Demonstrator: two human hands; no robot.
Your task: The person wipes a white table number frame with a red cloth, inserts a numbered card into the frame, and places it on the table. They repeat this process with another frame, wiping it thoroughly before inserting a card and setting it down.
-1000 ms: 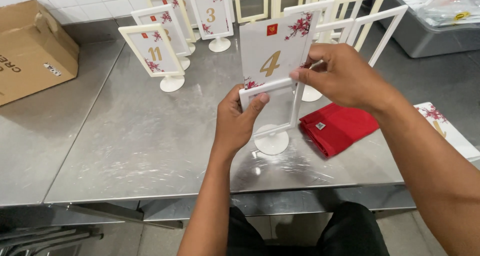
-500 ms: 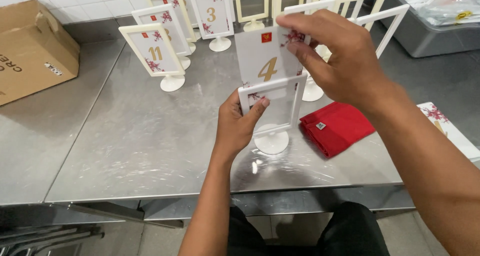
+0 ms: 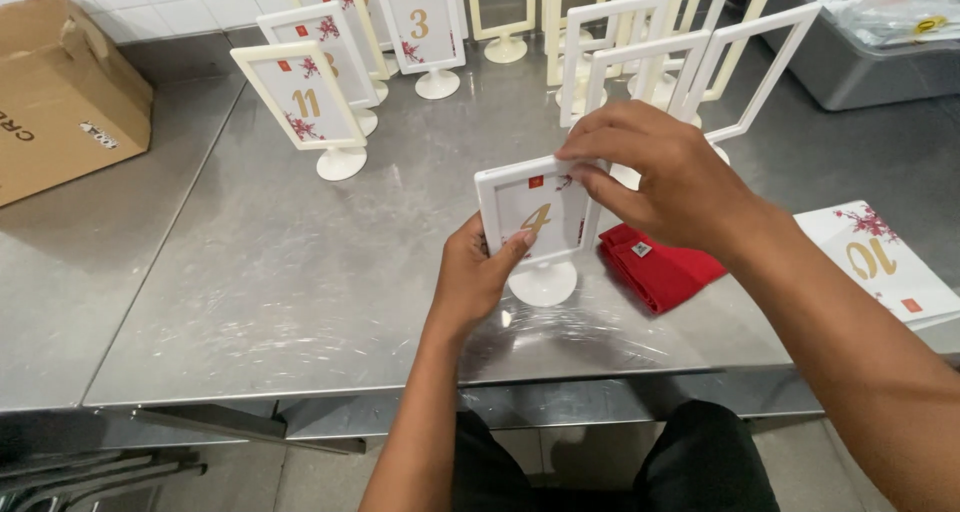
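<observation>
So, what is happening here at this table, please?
A person is fitting a white card with a gold numeral into a white standing frame on a steel table. The left hand grips the frame's lower left side; the right hand presses along its top edge. A folded red cloth lies just right of it, and more frames, filled and empty, stand behind.

The right hand (image 3: 660, 177) covers the top right corner of the white frame stand (image 3: 535, 212), and the left hand (image 3: 480, 267) hides its lower left edge and part of the card inside. A folded red cloth (image 3: 665, 267) lies partly behind the right wrist. The cardboard box (image 3: 60, 92) is cut off by the left edge, the loose card (image 3: 885, 257) by the right forearm, and the grey bin (image 3: 880, 42) by the top right corner.
</observation>
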